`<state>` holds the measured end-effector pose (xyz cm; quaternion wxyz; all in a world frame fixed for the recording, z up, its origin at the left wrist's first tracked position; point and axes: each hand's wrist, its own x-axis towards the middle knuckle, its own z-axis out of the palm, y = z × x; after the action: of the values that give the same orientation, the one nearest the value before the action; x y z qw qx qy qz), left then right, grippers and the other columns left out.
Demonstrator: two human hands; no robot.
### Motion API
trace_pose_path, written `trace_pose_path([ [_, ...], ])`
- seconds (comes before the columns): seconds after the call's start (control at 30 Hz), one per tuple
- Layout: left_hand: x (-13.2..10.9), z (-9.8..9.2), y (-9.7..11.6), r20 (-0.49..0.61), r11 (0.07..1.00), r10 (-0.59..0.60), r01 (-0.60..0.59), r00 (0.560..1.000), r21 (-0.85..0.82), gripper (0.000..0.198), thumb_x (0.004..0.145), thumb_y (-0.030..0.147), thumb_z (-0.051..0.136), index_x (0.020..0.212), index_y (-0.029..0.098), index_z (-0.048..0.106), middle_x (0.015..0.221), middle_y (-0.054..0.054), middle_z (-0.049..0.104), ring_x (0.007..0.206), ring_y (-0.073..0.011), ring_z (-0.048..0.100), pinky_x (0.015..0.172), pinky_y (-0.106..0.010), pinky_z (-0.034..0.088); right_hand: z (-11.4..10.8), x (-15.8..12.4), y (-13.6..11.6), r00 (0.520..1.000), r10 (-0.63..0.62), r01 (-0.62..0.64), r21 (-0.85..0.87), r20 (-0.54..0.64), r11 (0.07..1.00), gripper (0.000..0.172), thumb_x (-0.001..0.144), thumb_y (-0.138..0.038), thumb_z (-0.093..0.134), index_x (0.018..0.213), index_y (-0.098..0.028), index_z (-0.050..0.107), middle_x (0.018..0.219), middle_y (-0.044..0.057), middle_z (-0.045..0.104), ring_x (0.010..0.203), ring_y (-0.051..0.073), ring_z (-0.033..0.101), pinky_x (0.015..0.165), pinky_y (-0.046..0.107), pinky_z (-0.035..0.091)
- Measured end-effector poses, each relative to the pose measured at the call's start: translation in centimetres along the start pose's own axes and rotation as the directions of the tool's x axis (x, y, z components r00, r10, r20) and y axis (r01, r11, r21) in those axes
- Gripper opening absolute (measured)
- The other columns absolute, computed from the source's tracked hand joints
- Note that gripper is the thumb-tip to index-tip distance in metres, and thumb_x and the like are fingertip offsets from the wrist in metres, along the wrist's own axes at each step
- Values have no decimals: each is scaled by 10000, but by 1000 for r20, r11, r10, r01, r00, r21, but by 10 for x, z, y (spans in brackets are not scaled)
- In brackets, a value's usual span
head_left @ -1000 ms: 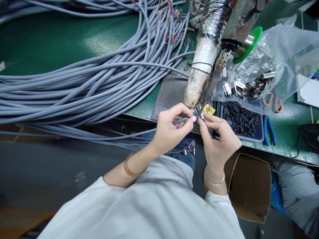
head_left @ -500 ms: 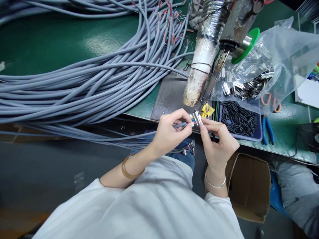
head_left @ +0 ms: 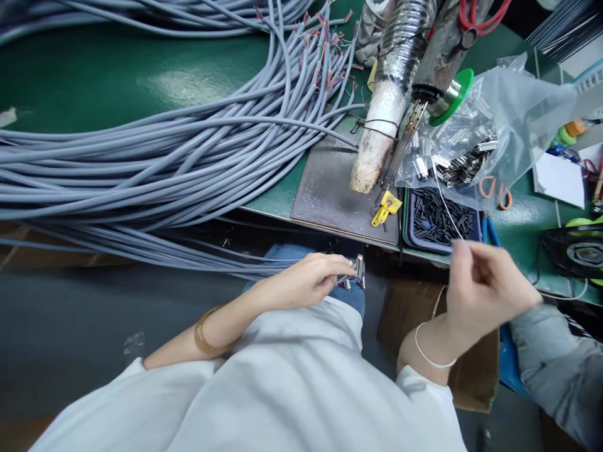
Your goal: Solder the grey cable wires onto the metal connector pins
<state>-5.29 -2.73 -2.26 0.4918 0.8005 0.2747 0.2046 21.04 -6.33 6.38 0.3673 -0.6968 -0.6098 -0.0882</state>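
Note:
My left hand (head_left: 313, 279) is lowered over the lap with its fingers stretched out. Just past its fingertips lies a metal multi-pin connector (head_left: 359, 267), among other connectors on the ends of grey cables (head_left: 226, 260) across my thigh. My right hand (head_left: 485, 282), raised in front of the bench edge, is closed in a pinch on a thin silvery solder wire (head_left: 446, 204). The wire rises from the fingertips over the tray toward the connector bag. A green-rimmed solder spool (head_left: 464, 94) sits beside the soldering iron (head_left: 406, 141), which points down over the brown mat (head_left: 325, 188).
A large bundle of grey cables (head_left: 198, 144) covers the bench's left. A foil-wrapped duct with a white end (head_left: 377, 141) hangs centrally. Right of it are a yellow clip (head_left: 387, 207), a tray of black sleeves (head_left: 440, 216), a bag of connectors (head_left: 513, 119) and a person's grey sleeve (head_left: 556, 351).
The connector held between both hands has gone down to the lap with my left hand. My right hand has moved right and now pinches the solder wire. The view has shifted slightly.

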Motion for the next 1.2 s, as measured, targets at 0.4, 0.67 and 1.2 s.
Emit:
trace_pose_path([
  [0.4, 12, -5, 46, -327, 946, 84, -179, 941, -270, 165, 921, 147, 656, 1018, 145, 790, 980, -82, 812, 818, -160, 750, 741, -237, 573, 58, 58, 55, 920, -20, 95, -174, 392, 980, 61, 853, -257, 689, 816, -222, 722, 850, 29, 730, 678, 138, 537, 721, 319, 371],
  [0.67, 35, 4, 27, -289, 527, -327, -80, 900, -846, 199, 805, 238, 776, 950, 121, 708, 748, -24, 723, 441, -40, 510, 415, -168, 396, 46, 39, 39, 981, -69, 101, -173, 180, 980, 160, 943, -319, 626, 854, -209, 701, 852, 22, 703, 700, 144, 555, 703, 303, 385],
  [1.2, 45, 2, 22, -415, 653, -352, -98, 839, -751, 256, 777, 313, 823, 856, 111, 685, 718, -21, 684, 409, -15, 432, 388, -156, 323, 75, 18, -44, 795, -65, 366, -392, 602, 844, 178, 987, -162, 476, 1008, -146, 651, 989, 100, 708, 635, 143, 621, 550, 327, 213],
])
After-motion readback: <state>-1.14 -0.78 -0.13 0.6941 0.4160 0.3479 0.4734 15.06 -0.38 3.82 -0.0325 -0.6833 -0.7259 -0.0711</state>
